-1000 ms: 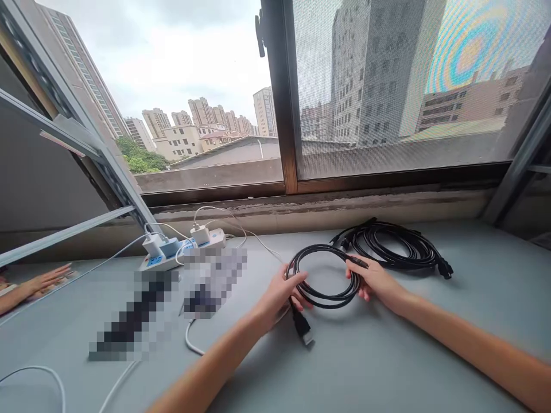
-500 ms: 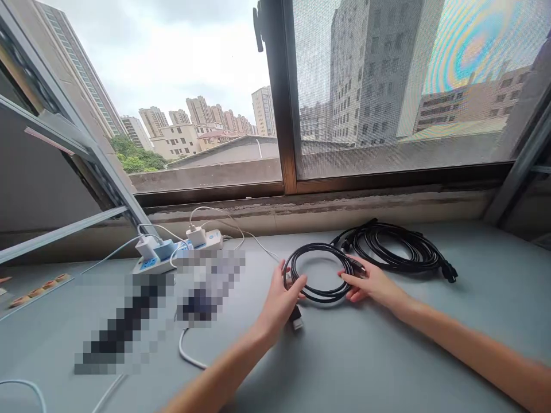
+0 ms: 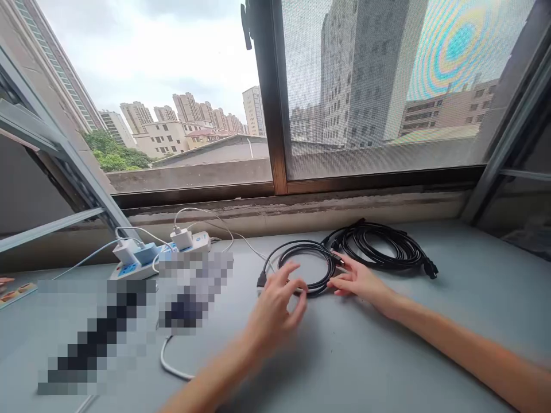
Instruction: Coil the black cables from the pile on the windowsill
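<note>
Two bare hands are meeting at a small black cable coil (image 3: 303, 248), which is lying flat on the grey table (image 3: 387, 355) just in front of the window frame (image 3: 275, 143). The left hand (image 3: 275, 307) is hanging over the coil's near left edge, smeared by motion. Its fingers (image 3: 297, 268) are spreading wide and closing on nothing. The fingertips are overlapping the near arc of the loop, but the blur is making it impossible to tell whether they are touching it. The coil's plug (image 3: 261, 281) is sticking out to the left, just beside that hand.

The right hand (image 3: 359, 281) is resting low over the table at the coil's right edge, palm down. Its fingers (image 3: 338, 279) are stretching out straight toward the loop and gripping nothing. Their tips are lying against the right rim of the coil, where the strands are bunching. The loop is sitting between the two sets of fingers, with bare table showing through its open middle.

A larger black cable bundle (image 3: 381, 248) is lying just behind the right hand, touching or nearly touching the small coil at its far right. Well to the left, a power strip (image 3: 142, 264) is carrying white chargers (image 3: 181, 238). A white cable (image 3: 172, 367) is curling across the table near the left forearm.
</note>
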Motion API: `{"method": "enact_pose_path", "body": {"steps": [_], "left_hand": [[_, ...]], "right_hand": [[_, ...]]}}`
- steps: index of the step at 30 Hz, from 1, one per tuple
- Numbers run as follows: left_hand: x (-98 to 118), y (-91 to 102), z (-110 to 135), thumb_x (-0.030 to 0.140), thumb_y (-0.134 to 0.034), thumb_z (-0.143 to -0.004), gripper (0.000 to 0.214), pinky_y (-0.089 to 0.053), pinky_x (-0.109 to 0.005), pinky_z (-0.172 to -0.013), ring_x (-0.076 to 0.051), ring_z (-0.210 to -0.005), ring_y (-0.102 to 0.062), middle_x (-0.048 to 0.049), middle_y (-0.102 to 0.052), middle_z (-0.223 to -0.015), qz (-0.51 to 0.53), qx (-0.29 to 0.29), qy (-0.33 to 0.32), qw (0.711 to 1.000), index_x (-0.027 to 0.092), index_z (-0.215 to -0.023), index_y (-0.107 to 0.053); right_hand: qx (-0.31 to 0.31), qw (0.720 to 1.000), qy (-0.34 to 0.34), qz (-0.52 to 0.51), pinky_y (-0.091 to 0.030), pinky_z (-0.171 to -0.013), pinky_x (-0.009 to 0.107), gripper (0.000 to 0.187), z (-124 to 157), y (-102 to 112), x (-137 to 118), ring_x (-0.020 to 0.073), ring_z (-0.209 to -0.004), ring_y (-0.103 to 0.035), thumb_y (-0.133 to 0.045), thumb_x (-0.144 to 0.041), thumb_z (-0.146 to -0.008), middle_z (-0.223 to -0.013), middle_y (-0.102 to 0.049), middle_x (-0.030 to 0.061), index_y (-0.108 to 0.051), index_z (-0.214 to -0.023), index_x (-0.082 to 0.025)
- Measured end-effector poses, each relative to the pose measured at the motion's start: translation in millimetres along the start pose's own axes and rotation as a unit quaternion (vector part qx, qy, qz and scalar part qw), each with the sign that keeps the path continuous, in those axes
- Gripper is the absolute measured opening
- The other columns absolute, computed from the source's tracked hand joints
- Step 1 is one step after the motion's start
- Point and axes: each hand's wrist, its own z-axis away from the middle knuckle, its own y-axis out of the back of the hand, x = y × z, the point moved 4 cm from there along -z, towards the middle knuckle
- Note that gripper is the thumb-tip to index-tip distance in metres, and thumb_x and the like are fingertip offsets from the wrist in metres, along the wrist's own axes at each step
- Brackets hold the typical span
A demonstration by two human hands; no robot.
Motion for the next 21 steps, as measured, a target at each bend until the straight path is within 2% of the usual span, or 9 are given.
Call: {"method": "enact_pose_path", "body": {"steps": [2,3,4,6,8,12,16,21], "left_hand": [[5,-5.3,3,0.021,-0.039,-0.087,0.02,-0.037,-0.045,-0.102,-0.026,-0.127,-0.041,-0.0077,-0.05,-0.129,-0.036,-0.042,-0.033,0.998,0.02,-0.086,-0.059],[5,-7.4,4,0.021,-0.04,-0.087,0.019,-0.039,-0.043,-0.101,-0.025,-0.125,-0.043,-0.0076,-0.05,-0.129,-0.047,-0.054,-0.039,0.997,0.02,-0.086,-0.059],[5,-8.9,4,0.021,-0.042,-0.087,0.018,-0.04,-0.042,-0.1,-0.025,-0.123,-0.045,-0.0077,-0.051,-0.129,-0.055,-0.064,-0.041,0.996,0.02,-0.088,-0.06],[1,-9.9,4,0.022,-0.044,-0.087,0.019,-0.043,-0.04,-0.098,-0.023,-0.117,-0.051,-0.0075,-0.053,-0.126,-0.073,-0.071,-0.041,0.994,0.021,-0.093,-0.061],[-3,-8.8,1,0.022,-0.044,-0.088,0.021,-0.044,-0.038,-0.096,-0.022,-0.11,-0.055,-0.0057,-0.056,-0.121,-0.091,-0.068,-0.041,0.993,0.023,-0.096,-0.064],[-10,-8.3,-3,0.02,-0.044,-0.089,0.025,-0.045,-0.036,-0.095,-0.02,-0.106,-0.057,-0.003,-0.06,-0.114,-0.119,-0.056,-0.054,0.99,0.027,-0.096,-0.067],[-12,-12.6,-5,0.021,-0.044,-0.089,0.028,-0.041,-0.041,-0.1,-0.024,-0.117,-0.05,-0.0066,-0.056,-0.123,-0.152,-0.04,-0.047,0.986,0.026,-0.105,-0.066],[-17,-16.5,-8,0.028,-0.044,-0.09,0.028,-0.031,-0.046,-0.107,-0.028,-0.132,-0.033,-0.0101,-0.043,-0.137,-0.173,-0.025,0.024,0.984,0.024,-0.106,-0.066]], "right_hand": [[-0.016,1.0,0.005,-0.004,-0.056,-0.075,0.029,0.097,-1,0,2,0.0171,-0.09,-0.064,-0.071,-0.027,-0.069,-0.098,-0.068,0.0098,-0.015,-0.146,-0.013],[-0.02,1.0,0.012,-0.01,-0.056,-0.076,0.029,0.097,-2,0,2,0.0189,-0.098,-0.062,-0.072,-0.027,-0.067,-0.109,-0.064,0.013,-0.017,-0.146,-0.013],[-0.021,0.999,0.022,-0.015,-0.056,-0.076,0.03,0.096,-2,0,1,0.0207,-0.106,-0.059,-0.073,-0.026,-0.065,-0.125,-0.056,0.0155,-0.021,-0.145,-0.015],[-0.021,0.998,0.045,-0.027,-0.057,-0.076,0.03,0.088,-2,0,-2,0.0239,-0.119,-0.05,-0.073,-0.024,-0.063,-0.148,-0.028,0.0128,-0.031,-0.141,-0.022],[-0.015,0.997,0.06,-0.038,-0.057,-0.077,0.03,0.081,-2,0,-4,0.025,-0.123,-0.045,-0.073,-0.023,-0.063,-0.153,-0.015,0.0078,-0.038,-0.136,-0.026],[0.038,0.997,0.057,-0.045,-0.058,-0.07,0.03,0.074,-1,1,-9,0.0247,-0.117,-0.05,-0.07,-0.025,-0.061,-0.145,-0.03,0.0105,-0.042,-0.13,-0.025],[0.109,0.991,0.066,-0.032,-0.058,-0.06,0.029,0.06,1,4,-14,0.0235,-0.103,-0.058,-0.065,-0.026,-0.059,-0.126,-0.045,0.0109,-0.05,-0.117,-0.023],[0.112,0.991,0.07,-0.002,-0.054,-0.051,0.023,0.043,6,3,-14,0.0212,-0.094,-0.059,-0.063,-0.026,-0.058,-0.109,-0.053,0.0077,-0.057,-0.101,-0.021]]}}
